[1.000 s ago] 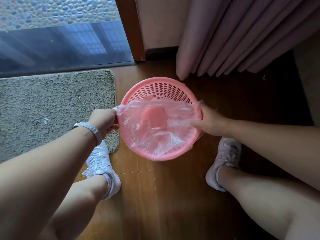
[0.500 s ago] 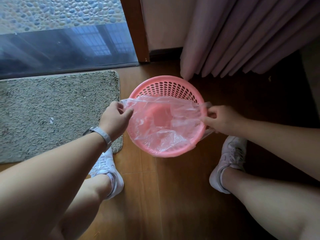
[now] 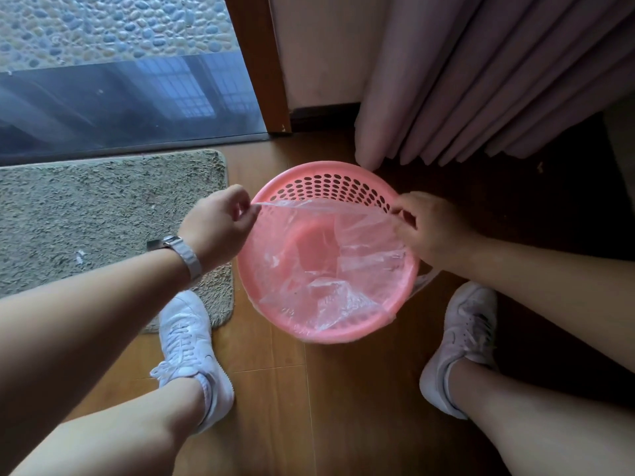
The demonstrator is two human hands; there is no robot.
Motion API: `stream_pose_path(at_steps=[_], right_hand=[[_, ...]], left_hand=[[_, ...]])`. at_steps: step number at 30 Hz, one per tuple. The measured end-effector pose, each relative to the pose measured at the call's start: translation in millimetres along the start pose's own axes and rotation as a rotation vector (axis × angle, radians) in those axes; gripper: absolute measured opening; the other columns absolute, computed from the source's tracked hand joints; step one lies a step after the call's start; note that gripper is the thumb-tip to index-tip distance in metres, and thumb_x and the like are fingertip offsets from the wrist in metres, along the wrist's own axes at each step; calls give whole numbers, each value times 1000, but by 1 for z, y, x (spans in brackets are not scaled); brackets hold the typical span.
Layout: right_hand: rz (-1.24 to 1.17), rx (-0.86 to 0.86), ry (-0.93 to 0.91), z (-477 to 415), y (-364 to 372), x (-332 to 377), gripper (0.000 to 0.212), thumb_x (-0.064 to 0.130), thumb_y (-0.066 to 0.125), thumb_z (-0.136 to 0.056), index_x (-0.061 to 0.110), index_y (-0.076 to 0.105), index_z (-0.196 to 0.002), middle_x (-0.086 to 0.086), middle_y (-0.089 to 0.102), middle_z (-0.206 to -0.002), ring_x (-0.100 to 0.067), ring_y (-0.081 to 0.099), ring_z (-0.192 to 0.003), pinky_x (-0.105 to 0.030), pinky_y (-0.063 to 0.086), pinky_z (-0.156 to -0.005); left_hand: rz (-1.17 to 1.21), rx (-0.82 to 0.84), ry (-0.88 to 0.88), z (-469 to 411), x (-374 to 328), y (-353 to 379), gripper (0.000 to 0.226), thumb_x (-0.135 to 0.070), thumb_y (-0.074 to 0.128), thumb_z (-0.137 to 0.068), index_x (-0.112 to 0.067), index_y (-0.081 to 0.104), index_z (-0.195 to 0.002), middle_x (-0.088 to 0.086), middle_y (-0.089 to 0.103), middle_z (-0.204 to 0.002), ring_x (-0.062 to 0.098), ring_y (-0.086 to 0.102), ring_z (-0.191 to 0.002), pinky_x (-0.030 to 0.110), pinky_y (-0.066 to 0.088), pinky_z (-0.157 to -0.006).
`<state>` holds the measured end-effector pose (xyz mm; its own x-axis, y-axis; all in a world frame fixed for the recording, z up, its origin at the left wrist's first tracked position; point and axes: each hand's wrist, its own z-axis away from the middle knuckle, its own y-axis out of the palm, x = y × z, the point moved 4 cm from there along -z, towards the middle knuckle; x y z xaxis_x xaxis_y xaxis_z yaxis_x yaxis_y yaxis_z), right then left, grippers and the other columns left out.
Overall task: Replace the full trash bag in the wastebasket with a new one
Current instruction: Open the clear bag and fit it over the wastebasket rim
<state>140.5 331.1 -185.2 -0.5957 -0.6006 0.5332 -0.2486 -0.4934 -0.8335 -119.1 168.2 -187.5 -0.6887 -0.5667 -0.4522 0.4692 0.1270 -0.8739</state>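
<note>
A round pink perforated wastebasket (image 3: 330, 333) stands on the wooden floor between my feet. A clear plastic trash bag (image 3: 323, 255) hangs inside it, folded over the near rim, with its far edge stretched across the opening short of the far rim. My left hand (image 3: 220, 226) pinches the bag's edge at the basket's left side. My right hand (image 3: 426, 228) grips the bag's edge at the right side. A bit of bag hangs outside the rim at lower right.
A shaggy grey mat (image 3: 103, 214) lies to the left, just touching the basket's side. Pink curtains (image 3: 481, 80) hang right behind the basket. A glass door (image 3: 120, 97) with a wooden frame (image 3: 261, 63) is at the back. My white shoes (image 3: 192, 352) flank the basket.
Both hands have moved from the basket's near sides toward its far side, pulling the bag's edge farther across the opening. More of the basket is lined now.
</note>
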Motion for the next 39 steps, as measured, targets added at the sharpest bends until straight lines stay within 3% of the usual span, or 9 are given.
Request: stream_pose_path(at_steps=[3,7,12,19,24,27,32,37,39], right_hand=[[-93,-95,51,-9,1,-8,14,17,59,-94,3,59,-94,-4,53,-97,-16,53,-87,-8,37,-63],[-109,-208,79,-19,10,-16,12,14,55,-95,3,57,-90,-10,48,-94,-16,46,-83,-1,33,-64],[-124,-299,100,-49,2,-26,19,21,50,-93,4,53,-85,-4,53,-78,-23,51,-72,-27,30,-61],[-333,-162,144,-70,13,-32,13,14,51,-97,7,53,-87,3,50,-71,-4,43,-64,-11,34,-56],[-679,105,279,-87,19,-48,26,21,49,-99,25,56,-73,5,52,-62,-8,44,-54,-29,35,-52],[-660,139,278,-94,16,-51,29,21,48,-100,26,56,-72,5,50,-62,-6,41,-54,-29,34,-52],[-433,165,103,-91,5,-46,22,18,49,-99,19,52,-77,10,51,-59,1,44,-52,-19,38,-50],[-413,-15,29,-84,6,-45,14,13,51,-97,8,53,-83,6,52,-70,2,47,-64,-12,38,-61],[-486,-52,66,-84,10,-46,14,17,52,-96,9,53,-85,2,53,-73,1,46,-66,-14,40,-63]], left_hand=[[133,72,-4,-12,7,6,28,-35,55,-93,-16,51,-72,2,56,-65,21,48,-59,30,38,-54],[269,10,-98,-27,8,14,30,-35,51,-96,-11,52,-78,2,50,-64,17,41,-56,30,34,-51],[422,180,-59,-48,10,18,32,-37,53,-94,-14,50,-71,-1,43,-61,16,36,-56,28,30,-52],[566,341,-29,-63,29,19,25,-40,57,-85,-17,56,-74,-8,43,-49,9,34,-44,21,28,-42],[901,492,-147,-71,33,23,58,-45,77,-66,3,47,-76,1,40,-62,8,36,-52,17,31,-46],[1067,552,-195,-73,33,30,64,-52,86,-55,-4,49,-78,4,47,-65,8,43,-53,17,38,-48],[888,502,-154,-69,30,31,19,-34,67,-80,-15,64,-77,4,58,-65,16,50,-53,22,44,-46],[657,345,-25,-71,20,25,17,-16,58,-94,-21,68,-82,-10,64,-69,4,52,-66,19,44,-62],[611,265,48,-71,12,20,9,-30,58,-89,-27,66,-88,-8,64,-82,6,54,-71,25,44,-68]])
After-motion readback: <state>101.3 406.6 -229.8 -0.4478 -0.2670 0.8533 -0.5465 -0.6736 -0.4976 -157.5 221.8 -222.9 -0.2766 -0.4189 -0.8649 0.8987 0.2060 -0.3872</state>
